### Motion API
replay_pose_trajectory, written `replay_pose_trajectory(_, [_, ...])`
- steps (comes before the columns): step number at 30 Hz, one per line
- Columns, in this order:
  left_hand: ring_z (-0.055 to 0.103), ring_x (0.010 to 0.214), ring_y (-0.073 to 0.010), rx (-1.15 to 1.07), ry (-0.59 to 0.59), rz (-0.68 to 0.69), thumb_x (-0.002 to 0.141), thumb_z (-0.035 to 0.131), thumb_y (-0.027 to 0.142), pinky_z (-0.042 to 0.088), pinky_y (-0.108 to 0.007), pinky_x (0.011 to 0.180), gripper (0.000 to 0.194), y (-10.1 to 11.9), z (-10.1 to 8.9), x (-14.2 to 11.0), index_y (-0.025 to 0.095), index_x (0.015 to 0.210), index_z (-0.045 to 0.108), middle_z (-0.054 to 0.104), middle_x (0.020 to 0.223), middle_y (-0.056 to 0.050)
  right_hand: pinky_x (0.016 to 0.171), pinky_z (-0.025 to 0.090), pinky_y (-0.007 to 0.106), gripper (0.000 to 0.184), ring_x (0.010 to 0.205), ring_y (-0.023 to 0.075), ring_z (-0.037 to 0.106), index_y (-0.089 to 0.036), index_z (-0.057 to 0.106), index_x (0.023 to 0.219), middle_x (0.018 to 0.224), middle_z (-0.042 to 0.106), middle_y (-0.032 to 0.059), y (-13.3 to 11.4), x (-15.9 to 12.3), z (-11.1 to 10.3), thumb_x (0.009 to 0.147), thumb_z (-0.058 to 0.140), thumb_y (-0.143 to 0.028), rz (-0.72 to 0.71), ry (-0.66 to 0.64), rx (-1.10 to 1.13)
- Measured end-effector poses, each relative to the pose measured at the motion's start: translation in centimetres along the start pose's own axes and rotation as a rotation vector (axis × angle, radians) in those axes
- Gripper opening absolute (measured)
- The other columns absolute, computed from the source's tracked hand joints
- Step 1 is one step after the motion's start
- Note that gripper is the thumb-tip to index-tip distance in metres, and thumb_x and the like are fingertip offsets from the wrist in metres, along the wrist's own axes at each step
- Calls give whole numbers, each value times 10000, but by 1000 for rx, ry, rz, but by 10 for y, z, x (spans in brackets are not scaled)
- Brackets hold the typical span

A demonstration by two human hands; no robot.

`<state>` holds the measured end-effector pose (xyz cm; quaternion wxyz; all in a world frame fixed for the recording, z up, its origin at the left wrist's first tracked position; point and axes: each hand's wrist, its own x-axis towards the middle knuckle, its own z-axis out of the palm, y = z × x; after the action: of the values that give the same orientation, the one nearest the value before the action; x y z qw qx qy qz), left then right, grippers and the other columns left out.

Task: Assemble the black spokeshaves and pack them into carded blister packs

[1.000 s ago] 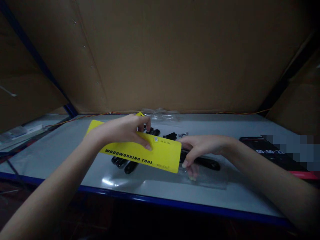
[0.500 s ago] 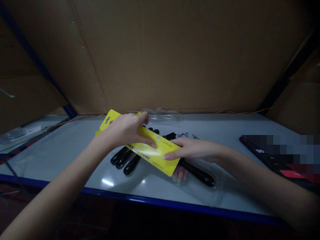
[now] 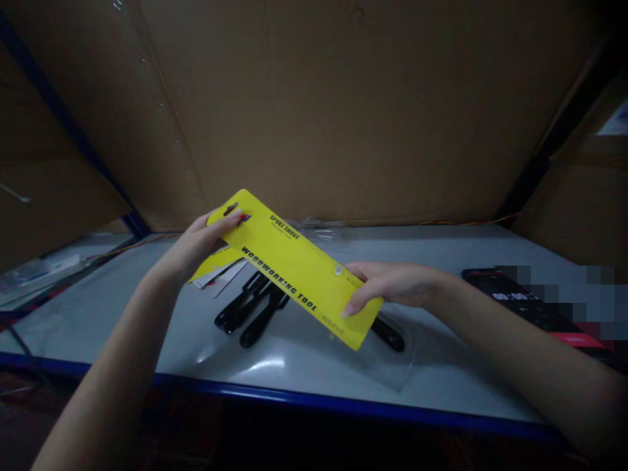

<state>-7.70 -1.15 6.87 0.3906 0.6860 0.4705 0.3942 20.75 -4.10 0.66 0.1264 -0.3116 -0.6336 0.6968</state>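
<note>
A yellow printed packaging card (image 3: 294, 261), lettered "SPOKE SHAVE" and "WOODWORKING TOOL", is held slanting above the table. My left hand (image 3: 206, 239) pinches its upper left end by the hang hole, thumb on the front. At the lower right end, my right hand (image 3: 383, 288) grips it, thumb also on the front. Below the right hand, a black-handled spokeshave (image 3: 390, 335) shows partly beside clear plastic (image 3: 397, 376); the card hides the rest. Several black spokeshaves (image 3: 250, 311) lie under the card's left half.
More yellow cards (image 3: 210, 265) lie under my left hand. Clear plastic packaging (image 3: 318, 232) is at the back by the cardboard wall (image 3: 314, 118). A phone (image 3: 510, 297) with a timer lies at the right. The table (image 3: 171, 327) has a blue front edge.
My left hand has moved from the card's middle to its upper left end. The card is raised and its printed front now shows more fully. My right hand still grips its lower end.
</note>
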Motion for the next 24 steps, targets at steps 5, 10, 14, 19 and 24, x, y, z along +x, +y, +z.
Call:
replay_pose_trajectory(5, [667,814,-232,-55,115,93,662,727,354,563,-345,720,588,3,11,0,203,1200,546,665,1007,-88,795,527,287,412,900,186,648,-174,641,1078,1053,674,81,-3,0,8,776,613,-452,14,167,58])
replay_pose_trajectory(10, [658,873,-241,14,138,122,685,715,350,561,-341,731,624,5,14,0,203,1261,524,634,1113,-107,731,541,282,392,847,183,656,-195,680,981,1038,683,72,-5,0,14,794,565,-520,32,228,106])
replay_pose_trajectory(14, [641,932,-237,73,77,147,757,650,383,548,-313,764,560,2,25,-5,193,1269,526,611,1173,-112,660,545,249,359,772,153,659,-194,672,971,1008,689,67,-8,1,20,794,581,-493,72,230,217])
replay_pose_trajectory(19, [618,988,-235,115,-44,206,813,582,402,539,-306,781,550,0,42,-12,191,1311,480,578,1233,-113,572,538,231,343,678,136,651,-175,661,957,934,696,74,-10,3,23,816,562,-471,95,266,286])
replay_pose_trajectory(24, [631,943,-238,141,-71,202,764,648,372,549,-301,726,591,4,47,-14,196,1304,484,616,1168,-96,550,524,212,315,657,126,646,-175,665,952,899,697,70,-5,4,22,795,602,-442,69,241,237])
